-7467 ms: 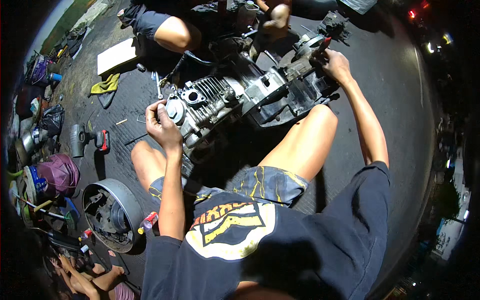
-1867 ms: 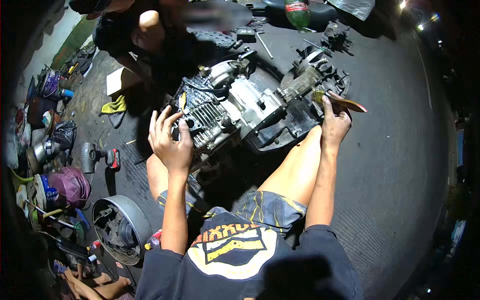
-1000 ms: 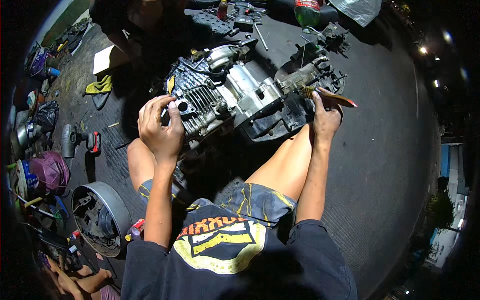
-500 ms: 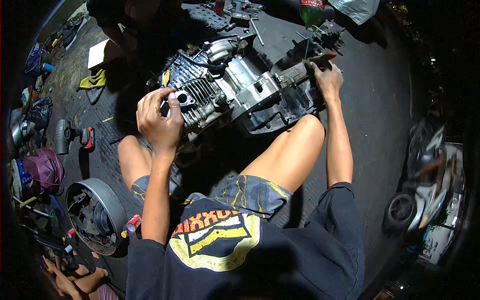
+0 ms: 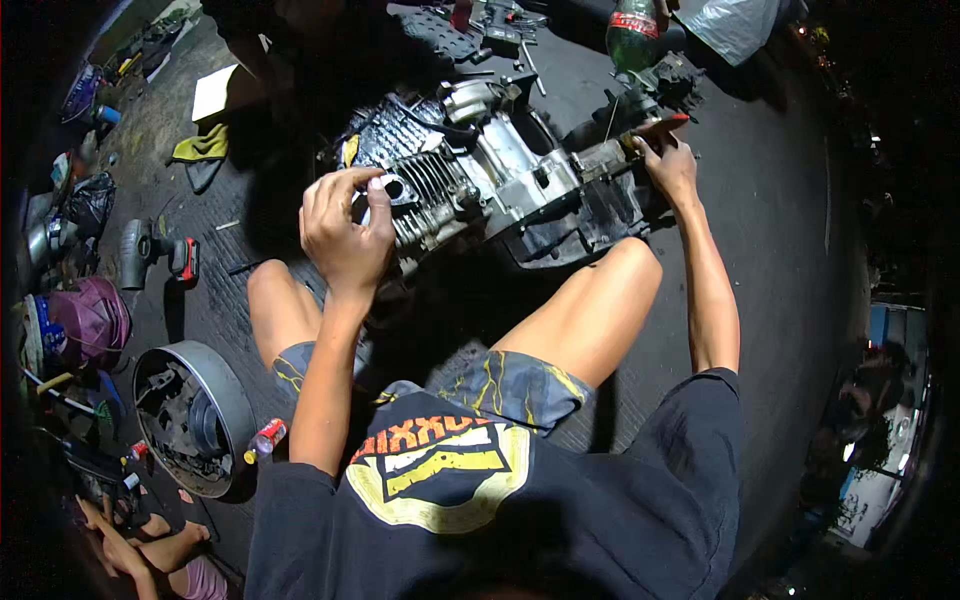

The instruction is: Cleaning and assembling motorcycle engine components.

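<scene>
Sitting with knees apart under a hard light, you are facing an engine (image 5: 540, 180) that is lying crosswise just beyond your legs, its finned cylinder (image 5: 434, 178) pointing to your left. Your right hand (image 5: 673, 168) is closing around a red-tipped brush (image 5: 661, 126), fingers clamped on the handle, at the engine's far right end. Your left hand (image 5: 345, 225) is curving over the opposite end, thumb standing apart from the fingers beside a port flange (image 5: 408, 191); whether it is gripping or merely resting, one cannot tell.

The step in hand is looking like a brush-cleaning of the casing. The next move is probably calling for a steadying left hand and light, controlled strokes at the right end, with grit staying out of the open port.

Your right fingers are partly hiding the bristles, and shadow is swallowing the engine's underside. A co-worker (image 5: 268, 62) at upper left is blending into darkness, the top of a green bottle (image 5: 632, 48) is running toward the upper edge, and the far right is blurring into black.
</scene>
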